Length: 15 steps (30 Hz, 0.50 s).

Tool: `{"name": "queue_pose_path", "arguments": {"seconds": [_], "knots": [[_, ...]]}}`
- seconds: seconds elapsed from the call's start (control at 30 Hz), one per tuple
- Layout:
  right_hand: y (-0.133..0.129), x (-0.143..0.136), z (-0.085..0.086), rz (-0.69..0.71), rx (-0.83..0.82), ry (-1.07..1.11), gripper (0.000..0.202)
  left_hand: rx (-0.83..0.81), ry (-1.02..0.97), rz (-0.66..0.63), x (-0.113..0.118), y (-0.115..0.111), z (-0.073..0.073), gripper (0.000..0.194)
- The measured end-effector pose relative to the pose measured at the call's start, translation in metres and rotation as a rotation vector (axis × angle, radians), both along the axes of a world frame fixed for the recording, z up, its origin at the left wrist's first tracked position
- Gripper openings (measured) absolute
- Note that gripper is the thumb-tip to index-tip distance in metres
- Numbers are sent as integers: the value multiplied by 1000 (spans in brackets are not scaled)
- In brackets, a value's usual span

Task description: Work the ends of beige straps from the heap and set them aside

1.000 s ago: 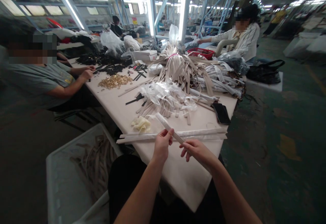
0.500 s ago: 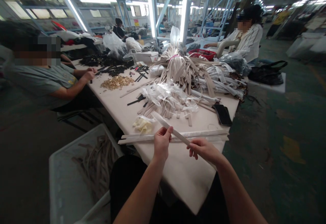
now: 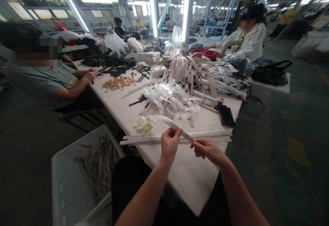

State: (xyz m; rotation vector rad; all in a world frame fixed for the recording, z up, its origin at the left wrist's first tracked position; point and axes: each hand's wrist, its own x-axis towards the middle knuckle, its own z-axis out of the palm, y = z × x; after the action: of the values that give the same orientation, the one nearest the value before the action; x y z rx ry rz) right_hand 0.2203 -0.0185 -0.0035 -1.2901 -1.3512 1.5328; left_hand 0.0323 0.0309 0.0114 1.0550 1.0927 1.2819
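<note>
A pale flat strap runs between my two hands above the near part of the table. My left hand is closed on it, thumb on top. Farther right, my right hand pinches the strap's near end. From my left hand its other part, with clear film on it, curves away to the upper left. Behind my hands, long wrapped straps lie across the table. A crumpled yellowish piece rests left of the held strap. Beyond it is a pile of straps in clear plastic.
A large strap bundle, gold rings, black pieces and a dark phone lie on the table. A bin of straps stands lower left. People sit at left and back right.
My left hand has slid right along the strap, closer to my right hand. The strap's far part now bends over to the left. My right hand has shifted slightly right.
</note>
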Motion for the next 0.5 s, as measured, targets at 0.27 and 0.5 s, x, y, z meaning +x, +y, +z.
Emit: {"name": "queue_pose_path", "arguments": {"seconds": [0.27,0.5], "knots": [[-2,4,23,-8,23,103,40,48,110,-85,31,-23,12,28],[-4,23,14,32,36,148,40,58,198,-61,35,-17,19,29]]}}
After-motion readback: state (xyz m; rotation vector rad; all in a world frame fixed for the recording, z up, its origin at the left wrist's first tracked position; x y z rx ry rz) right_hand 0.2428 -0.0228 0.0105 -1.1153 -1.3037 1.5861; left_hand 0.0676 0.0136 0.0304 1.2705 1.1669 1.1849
